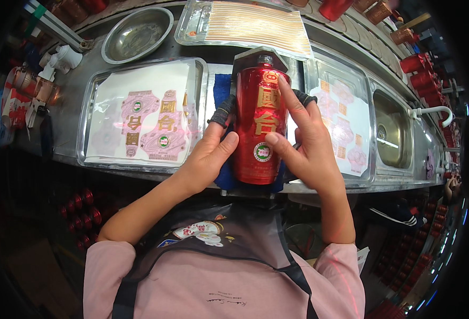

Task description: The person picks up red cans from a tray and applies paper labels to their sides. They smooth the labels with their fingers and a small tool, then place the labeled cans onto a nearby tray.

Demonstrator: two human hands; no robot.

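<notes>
A glossy red bottle [247,155] with a bare threaded neck lies before me, its neck pointing away. Gold characters and a round green-and-white emblem decorate its front. My left hand [206,156] grips the bottle's left side, thumb along the edge and dark finger covers on some fingers. On the other side my right hand [316,153] presses its index finger near the gold mark by the shoulder, its thumb beside the emblem. Under the bottle is a blue cloth [221,85]; a grey metal angled support [240,62] stands behind its neck. Some fingertips are hidden behind the bottle.
At left, a metal tray [84,119] holds printed decal sheets [162,119]. Another tray [370,131] with decals lies at right, beside a sink [394,129] and white faucet [433,111]. A steel bowl [137,34] and a gold-striped sheet [254,26] are farther back.
</notes>
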